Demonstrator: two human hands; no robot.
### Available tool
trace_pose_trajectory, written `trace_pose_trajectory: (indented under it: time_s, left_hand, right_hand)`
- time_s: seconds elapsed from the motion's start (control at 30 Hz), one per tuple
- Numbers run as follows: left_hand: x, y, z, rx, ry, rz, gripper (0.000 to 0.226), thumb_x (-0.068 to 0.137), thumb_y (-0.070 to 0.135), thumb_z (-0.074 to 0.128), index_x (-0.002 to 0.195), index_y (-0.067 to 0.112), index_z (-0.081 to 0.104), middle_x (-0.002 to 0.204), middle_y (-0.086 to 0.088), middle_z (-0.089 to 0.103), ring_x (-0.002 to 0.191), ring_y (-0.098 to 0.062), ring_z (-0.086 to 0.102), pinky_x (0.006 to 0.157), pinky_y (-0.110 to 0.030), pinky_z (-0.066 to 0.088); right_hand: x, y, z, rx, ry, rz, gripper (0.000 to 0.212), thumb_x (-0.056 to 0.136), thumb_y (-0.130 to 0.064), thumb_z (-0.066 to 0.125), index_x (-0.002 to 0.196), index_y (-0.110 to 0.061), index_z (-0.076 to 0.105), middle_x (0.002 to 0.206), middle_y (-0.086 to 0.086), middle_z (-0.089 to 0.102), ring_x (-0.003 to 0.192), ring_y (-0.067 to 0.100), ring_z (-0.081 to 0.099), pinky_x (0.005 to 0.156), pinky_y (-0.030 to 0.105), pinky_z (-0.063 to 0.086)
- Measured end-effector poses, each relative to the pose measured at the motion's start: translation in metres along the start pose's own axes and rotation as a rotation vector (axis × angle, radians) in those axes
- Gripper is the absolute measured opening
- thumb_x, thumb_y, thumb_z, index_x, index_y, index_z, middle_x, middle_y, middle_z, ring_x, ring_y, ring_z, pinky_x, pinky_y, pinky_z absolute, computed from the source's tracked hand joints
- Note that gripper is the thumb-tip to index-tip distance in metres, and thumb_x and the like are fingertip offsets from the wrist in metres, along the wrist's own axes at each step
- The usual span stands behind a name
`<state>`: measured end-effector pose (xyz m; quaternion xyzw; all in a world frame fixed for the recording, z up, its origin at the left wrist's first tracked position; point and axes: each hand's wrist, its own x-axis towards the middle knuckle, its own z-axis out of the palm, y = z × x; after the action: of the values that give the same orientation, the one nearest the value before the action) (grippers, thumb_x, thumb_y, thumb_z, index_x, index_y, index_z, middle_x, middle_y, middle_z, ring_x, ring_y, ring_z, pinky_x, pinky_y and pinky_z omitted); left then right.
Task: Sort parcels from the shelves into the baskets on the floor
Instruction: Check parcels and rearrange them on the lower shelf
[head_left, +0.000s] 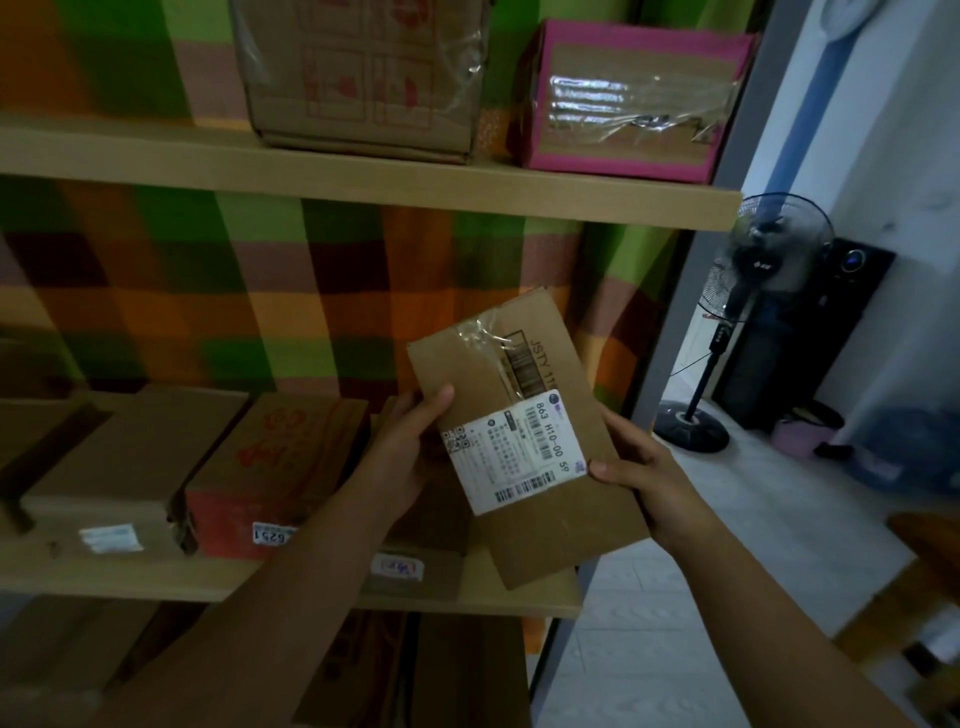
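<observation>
At the centre of the frame, the left hand (402, 457) and right hand (641, 480) clasp a cardboard parcel (524, 436) between them, thumbs on its labelled face, fingers behind. Its long axis runs from upper left to lower right, tilted, in front of the middle shelf (130, 577). No baskets show; the open floor (727, 571) lies lower right, nearer the right hand.

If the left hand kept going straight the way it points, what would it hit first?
The left hand already grips the held parcel; past it, probably the checked cloth behind the shelf, though depth is unclear.
</observation>
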<state>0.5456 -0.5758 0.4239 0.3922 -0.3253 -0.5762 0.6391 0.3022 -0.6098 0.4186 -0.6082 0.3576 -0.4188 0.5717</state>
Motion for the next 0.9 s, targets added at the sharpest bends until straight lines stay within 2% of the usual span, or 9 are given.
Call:
trace_pose_trajectory:
  time_s: [0.17,0.27,0.33,0.4,0.5,0.6,0.7,0.8,0.9]
  left_hand:
    - [-0.001,0.002,0.0,0.039,-0.026,0.026,0.061,0.07,0.04,0.073,0.123,0.016,0.057,0.123,-0.009,0.06,0.108,-0.03,0.06,0.075,-0.04,0.051]
    - [0.0,0.004,0.009,0.118,0.059,0.006,0.083,0.052,0.054,0.081,0.126,0.028,0.051,0.128,-0.004,0.058,0.113,-0.029,0.058,0.089,-0.048,0.049]
    - [0.001,0.006,0.016,0.17,0.114,-0.008,0.095,0.05,0.058,0.081,0.132,0.031,0.041,0.131,-0.001,0.052,0.115,-0.027,0.053,0.096,-0.05,0.045]
    - [0.005,0.006,0.023,0.179,0.127,-0.015,0.088,0.064,0.05,0.078,0.137,0.027,0.033,0.12,0.002,0.052,0.107,-0.023,0.053,0.09,-0.044,0.046]
    - [0.004,0.008,0.033,0.179,0.123,-0.013,0.077,0.073,0.041,0.074,0.136,0.022,0.033,0.098,0.008,0.052,0.086,-0.013,0.053,0.065,-0.029,0.042]
    - [0.002,0.01,0.037,0.187,0.115,-0.012,0.073,0.074,0.04,0.074,0.133,0.022,0.035,0.097,0.008,0.052,0.085,-0.012,0.053,0.062,-0.028,0.041]
    - [0.005,0.01,0.034,0.211,0.112,-0.016,0.071,0.071,0.043,0.075,0.13,0.021,0.042,0.11,0.003,0.058,0.096,-0.017,0.057,0.073,-0.033,0.046]
    - [0.004,0.009,0.029,0.223,0.099,0.009,0.077,0.059,0.051,0.078,0.127,0.022,0.054,0.122,-0.003,0.063,0.112,-0.025,0.058,0.099,-0.046,0.044]
    - [0.005,0.006,0.024,0.168,0.057,0.013,0.047,0.074,0.039,0.069,0.118,0.023,0.063,0.115,-0.003,0.068,0.115,-0.028,0.058,0.105,-0.05,0.038]
  right_hand:
    - [-0.002,0.009,-0.001,0.168,-0.031,0.077,0.097,0.035,-0.04,0.091,0.124,-0.022,0.058,0.116,0.011,0.068,0.099,0.028,0.068,0.073,0.034,0.057]
    - [-0.005,0.019,0.005,0.303,-0.025,0.163,0.068,0.048,-0.029,0.082,0.112,-0.019,0.063,0.101,0.008,0.073,0.085,0.022,0.071,0.066,0.032,0.059]
    - [-0.009,0.024,0.009,0.394,0.004,0.25,0.053,0.06,-0.025,0.071,0.112,-0.016,0.062,0.093,0.007,0.075,0.079,0.021,0.072,0.066,0.033,0.059]
    - [-0.011,0.031,0.01,0.464,0.025,0.305,0.063,0.055,-0.034,0.078,0.112,-0.013,0.063,0.095,0.011,0.074,0.08,0.024,0.07,0.068,0.036,0.057]
    - [-0.011,0.036,0.008,0.529,0.016,0.33,0.093,0.021,-0.036,0.093,0.106,-0.011,0.065,0.099,0.015,0.072,0.082,0.026,0.07,0.069,0.038,0.058]
    - [-0.011,0.035,0.008,0.539,0.029,0.334,0.095,0.02,-0.035,0.093,0.107,-0.011,0.064,0.096,0.014,0.073,0.079,0.025,0.072,0.066,0.037,0.059]
    - [-0.012,0.031,0.008,0.51,0.053,0.303,0.086,0.033,-0.037,0.089,0.111,-0.012,0.063,0.091,0.011,0.074,0.075,0.023,0.072,0.061,0.035,0.059]
    - [-0.012,0.024,0.007,0.42,0.053,0.18,0.099,0.025,-0.04,0.093,0.116,-0.017,0.059,0.1,0.009,0.074,0.085,0.023,0.072,0.063,0.034,0.059]
    - [-0.012,0.016,0.007,0.281,0.037,0.056,0.098,0.038,-0.042,0.09,0.126,-0.019,0.055,0.115,0.01,0.068,0.101,0.028,0.067,0.073,0.036,0.058]
